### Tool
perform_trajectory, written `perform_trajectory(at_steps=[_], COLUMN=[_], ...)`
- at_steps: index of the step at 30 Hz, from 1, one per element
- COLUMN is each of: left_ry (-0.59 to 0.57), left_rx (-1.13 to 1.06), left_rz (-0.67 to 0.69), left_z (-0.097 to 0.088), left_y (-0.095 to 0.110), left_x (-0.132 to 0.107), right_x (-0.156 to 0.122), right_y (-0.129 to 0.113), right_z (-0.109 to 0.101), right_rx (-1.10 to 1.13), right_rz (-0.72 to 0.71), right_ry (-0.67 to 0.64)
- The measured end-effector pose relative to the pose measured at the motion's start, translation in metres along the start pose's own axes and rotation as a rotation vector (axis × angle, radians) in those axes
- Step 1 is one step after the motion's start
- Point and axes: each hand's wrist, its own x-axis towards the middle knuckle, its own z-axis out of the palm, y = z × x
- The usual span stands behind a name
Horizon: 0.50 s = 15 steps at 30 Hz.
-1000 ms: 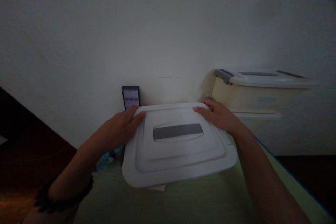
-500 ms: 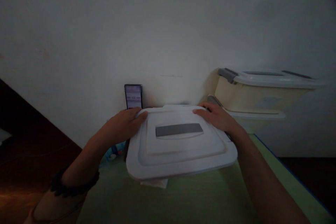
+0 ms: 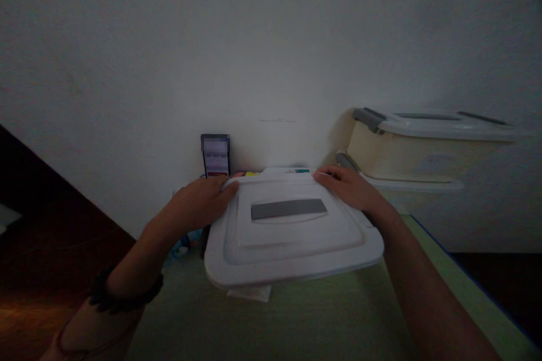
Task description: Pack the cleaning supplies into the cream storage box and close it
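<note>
A white storage box lid (image 3: 292, 259) with a grey strip handle (image 3: 289, 209) across its middle lies between my two hands, tilted toward me. My left hand (image 3: 203, 197) grips its far left edge, thumb on top and fingers out of sight beneath. At the far right corner my right hand (image 3: 349, 189) clasps the lid the same way. Whatever is directly under the lid is hidden. Just past its far edge, a white item with a green patch (image 3: 301, 171) and bits of red and yellow show. A white paper or tissue (image 3: 252, 293) sticks out below the near edge.
A phone (image 3: 215, 155) with a timer on its screen stands upright against the wall. Two stacked cream storage boxes (image 3: 393, 155) with grey latches are at the right. Bluish plastic items (image 3: 182, 248) sit left of the lid on the green table (image 3: 305, 321).
The lid has dipped slightly at its far edge, so more of the white item and the coloured things behind it shows. Both hands keep their hold.
</note>
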Motion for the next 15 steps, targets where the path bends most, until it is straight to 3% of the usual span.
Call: perform_trajectory(at_steps=[7, 15], left_ry=[0.004, 0.126], left_rx=[0.006, -0.130], left_rz=[-0.001, -0.023], left_z=[0.0000, -0.0033], left_y=[0.0017, 0.0039], left_x=[0.0010, 0.0024], right_x=[0.0004, -0.0004], right_y=[0.0001, 0.0053], right_z=[-0.0009, -0.0017], right_rx=[-0.007, -0.045], right_rz=[0.011, 0.027], right_ry=[-0.021, 0.028])
